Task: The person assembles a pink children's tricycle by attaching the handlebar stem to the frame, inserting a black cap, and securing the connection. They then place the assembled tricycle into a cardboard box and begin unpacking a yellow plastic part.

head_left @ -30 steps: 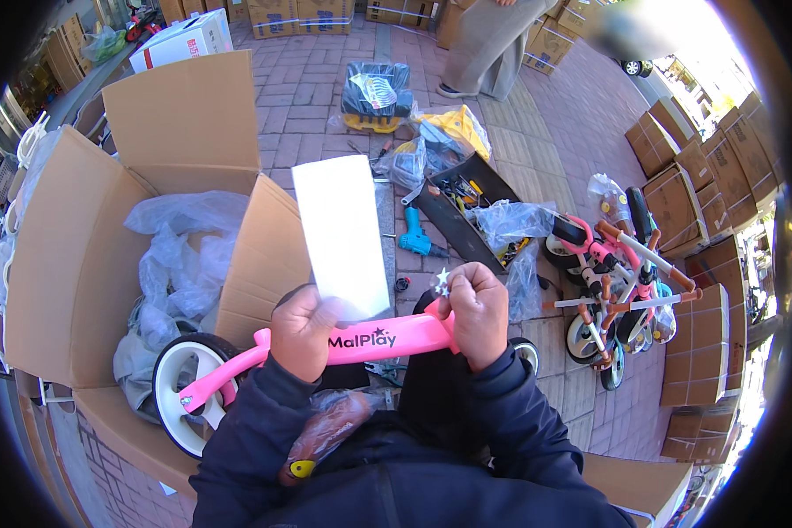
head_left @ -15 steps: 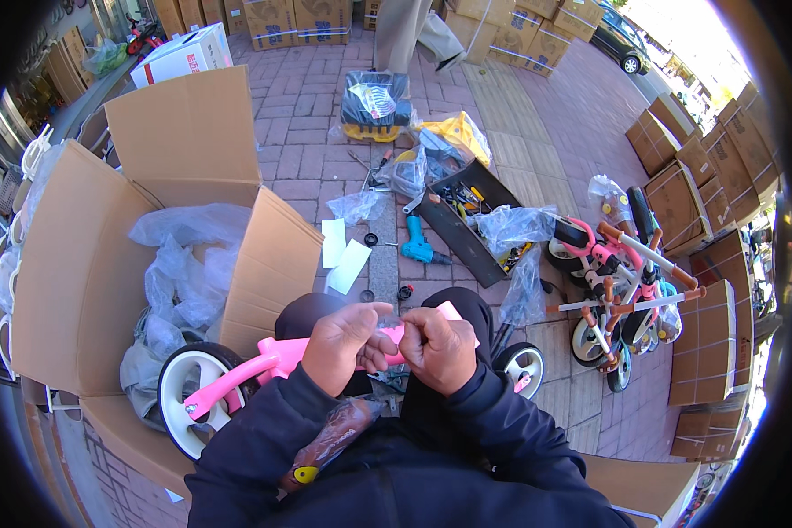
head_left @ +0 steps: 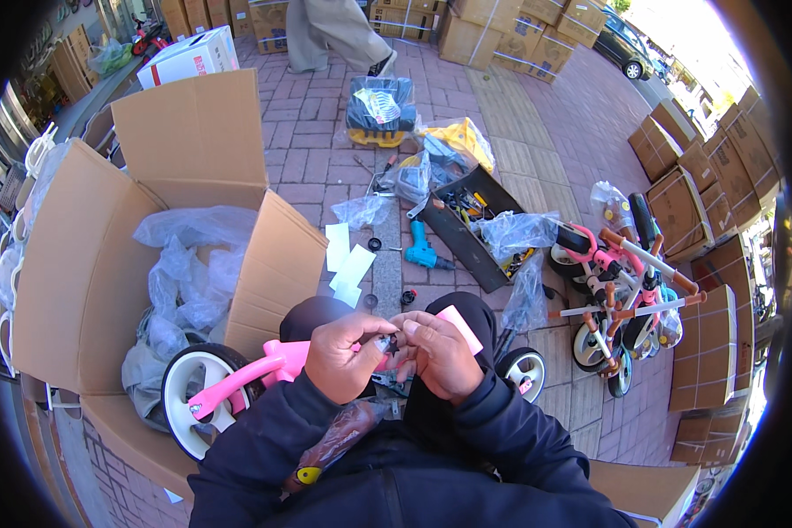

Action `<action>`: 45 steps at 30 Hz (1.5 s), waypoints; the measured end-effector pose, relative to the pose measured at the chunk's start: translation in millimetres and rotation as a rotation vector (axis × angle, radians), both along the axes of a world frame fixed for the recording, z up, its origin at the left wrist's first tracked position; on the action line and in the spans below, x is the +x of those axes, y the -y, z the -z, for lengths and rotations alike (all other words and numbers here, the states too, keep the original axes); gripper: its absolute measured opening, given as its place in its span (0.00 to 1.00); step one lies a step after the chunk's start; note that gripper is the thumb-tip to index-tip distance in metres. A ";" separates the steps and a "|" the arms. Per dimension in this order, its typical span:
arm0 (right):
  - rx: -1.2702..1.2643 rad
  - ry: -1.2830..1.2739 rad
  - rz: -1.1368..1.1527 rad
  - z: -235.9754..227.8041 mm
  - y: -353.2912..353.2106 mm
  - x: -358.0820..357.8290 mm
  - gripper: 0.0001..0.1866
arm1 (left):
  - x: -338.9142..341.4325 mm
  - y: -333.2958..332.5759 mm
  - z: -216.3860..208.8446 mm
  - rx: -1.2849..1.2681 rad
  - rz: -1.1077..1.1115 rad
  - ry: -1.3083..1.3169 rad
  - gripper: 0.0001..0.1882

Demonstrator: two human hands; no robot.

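Observation:
My left hand (head_left: 345, 359) and my right hand (head_left: 442, 356) meet over my lap, fingertips closed on a small dark, star-shaped part (head_left: 391, 345) between them. Its exact kind is too small to make out, and the fingers partly cover it. Beneath the hands a pink balance bike frame (head_left: 277, 359) lies across my knees. One white wheel with a black tyre (head_left: 176, 398) is at its left end, and another wheel (head_left: 528, 373) shows by my right knee. A brown item in clear plastic (head_left: 339, 437) rests beside my left forearm.
An open carton (head_left: 84, 264) with plastic bags stands at left. Ahead lie white papers (head_left: 354, 266), a teal cordless drill (head_left: 419, 246) and an open toolbox (head_left: 466, 238). Several small pink bikes (head_left: 620, 290) stand at right, with stacked cartons (head_left: 708, 343) beyond. A person (head_left: 334, 35) walks at the back.
My hands have turned and come together at the fingertips, so the small dark part now shows between them. The person at the back has stepped to the left.

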State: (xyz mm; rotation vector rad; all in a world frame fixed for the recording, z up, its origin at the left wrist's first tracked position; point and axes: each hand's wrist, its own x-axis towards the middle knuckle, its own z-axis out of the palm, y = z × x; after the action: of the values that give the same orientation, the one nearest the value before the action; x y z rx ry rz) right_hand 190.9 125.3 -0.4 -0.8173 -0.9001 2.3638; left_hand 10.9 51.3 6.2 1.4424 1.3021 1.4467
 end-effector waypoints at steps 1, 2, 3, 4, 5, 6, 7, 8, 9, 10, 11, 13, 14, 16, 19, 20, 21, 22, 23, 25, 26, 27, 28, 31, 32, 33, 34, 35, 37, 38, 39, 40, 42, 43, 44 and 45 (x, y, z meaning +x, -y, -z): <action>-0.010 0.007 -0.022 1.1 -0.7 0.0 0.15 | -0.9 -0.9 -1.5 0.081 -0.005 -0.074 0.10; -0.023 -0.004 -0.029 2.5 -1.2 0.5 0.14 | -1.7 -1.7 -2.7 0.154 -0.017 -0.148 0.10; -0.032 -0.036 -0.039 4.1 -1.6 1.1 0.13 | -1.7 -2.7 -3.4 0.183 -0.011 -0.171 0.11; -0.045 -0.048 -0.053 5.8 -1.7 1.8 0.12 | -1.6 -3.7 -3.7 0.206 -0.011 -0.195 0.12; -0.079 -0.099 -0.054 7.5 -1.9 2.7 0.11 | -1.3 -4.5 -3.6 0.222 -0.020 -0.214 0.12; -0.116 -0.128 -0.060 8.9 -2.2 3.6 0.10 | -0.6 -5.1 -3.3 0.246 -0.013 -0.217 0.13; -0.155 -0.154 -0.053 9.8 -1.8 4.2 0.09 | 0.3 -5.2 -2.8 0.261 -0.012 -0.214 0.14; -0.158 -0.164 -0.058 10.3 -1.7 4.9 0.08 | 1.3 -5.5 -2.2 0.264 -0.003 -0.207 0.15; -0.162 -0.170 -0.052 10.2 -1.7 5.7 0.08 | 1.8 -5.7 -1.7 0.290 0.000 -0.215 0.15; -0.165 -0.176 -0.048 9.8 -1.8 6.3 0.07 | 2.4 -5.7 -1.2 0.303 0.009 -0.218 0.16; -0.141 -0.138 -0.042 8.9 -1.8 7.2 0.08 | 2.9 -6.2 -0.8 0.316 0.020 -0.206 0.16; -0.091 -0.071 -0.036 5.9 -2.1 9.1 0.10 | 3.8 -7.5 -0.8 0.349 0.022 -0.265 0.19; -0.061 -0.027 -0.030 4.2 -2.1 10.0 0.10 | 4.0 -8.2 -1.1 0.359 0.021 -0.272 0.20; -0.001 0.041 -0.027 0.8 -2.8 11.9 0.08 | 5.6 -9.1 -2.2 0.370 -0.003 -0.341 0.22; 0.162 0.204 0.000 -3.2 -2.9 15.6 0.07 | 5.2 -7.4 -3.9 0.311 -0.012 -0.496 0.25; 0.215 0.227 -0.002 -4.2 -3.3 17.2 0.06 | 4.6 -6.1 -3.8 0.273 -0.015 -0.558 0.26; 0.260 0.270 0.006 -5.3 -3.6 20.3 0.06 | 4.9 -5.5 -2.6 0.239 -0.014 -0.579 0.27; 0.306 0.314 0.017 -6.3 -4.8 23.6 0.06 | 5.0 -5.1 -0.8 0.202 -0.017 -0.600 0.30; 0.311 0.305 0.065 -7.2 -6.9 27.5 0.06 | 5.3 -5.3 1.9 0.164 -0.016 -0.621 0.32; 0.295 0.257 0.194 -8.9 -13.0 38.0 0.04 | 8.3 -6.2 9.2 0.094 0.001 -0.654 0.39; 0.278 0.214 0.264 -9.8 -16.9 44.2 0.04 | 10.5 -7.4 13.4 0.062 0.009 -0.671 0.42; 0.271 0.229 0.316 -10.2 -21.2 50.0 0.03 | 13.1 -8.4 17.3 0.043 0.098 -0.734 0.49; 0.279 0.180 0.383 -9.9 -23.8 55.0 0.03 | 16.3 -8.4 20.6 -0.014 0.127 -0.830 0.47; 0.270 0.204 0.455 -11.1 -28.0 70.1 0.03 | 20.8 -12.5 23.6 -0.126 0.160 -1.031 0.36; 0.265 0.205 0.466 -11.8 -27.1 74.1 0.04 | 20.0 -12.4 21.6 -0.130 0.144 -1.036 0.30; 0.254 0.209 0.486 -12.5 -26.9 77.1 0.04 | 17.4 -13.3 18.5 -0.134 0.125 -1.043 0.24; 0.246 0.185 0.463 -13.7 -25.7 79.6 0.04 | 14.9 -14.6 14.7 -0.176 0.117 -1.054 0.18; 0.228 0.169 0.453 -15.0 -23.7 81.6 0.04 | 12.5 -10.9 9.6 -0.077 0.059 -1.018 0.15; 0.139 0.124 0.424 -18.3 -21.1 83.9 0.05 | 9.6 -2.6 -0.5 -0.005 0.018 -1.029 0.15; 0.125 0.062 0.389 -20.2 -20.2 84.5 0.05 | 9.4 1.7 -4.8 0.028 -0.005 -1.034 0.15; 0.098 0.007 0.350 -22.3 -20.2 85.0 0.05 | 10.7 5.1 -8.0 0.046 -0.014 -1.041 0.15; 0.073 -0.050 0.310 -24.2 -20.2 85.3 0.05 | 12.3 6.9 -10.0 0.059 -0.013 -1.042 0.16; 0.093 -0.023 0.271 -27.3 -20.6 85.7 0.05 | 15.4 8.7 -12.3 0.070 -0.005 -1.045 0.17; 0.109 0.003 0.261 -28.5 -20.6 86.1 0.06 | 16.6 9.1 -12.9 0.085 -0.017 -1.049 0.17; 0.116 0.021 0.246 -29.3 -20.6 86.9 0.06 | 17.6 9.2 -13.0 0.088 -0.025 -1.055 0.17; 0.136 0.055 0.253 -30.0 -20.4 88.3 0.06 | 18.6 9.2 -12.7 0.085 -0.031 -1.062 0.18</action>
State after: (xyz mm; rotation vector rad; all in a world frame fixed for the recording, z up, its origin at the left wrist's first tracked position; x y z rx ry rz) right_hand 279.1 145.7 29.6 -0.8881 -0.9103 2.0484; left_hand 29.5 42.1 18.9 2.3923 1.8551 0.6983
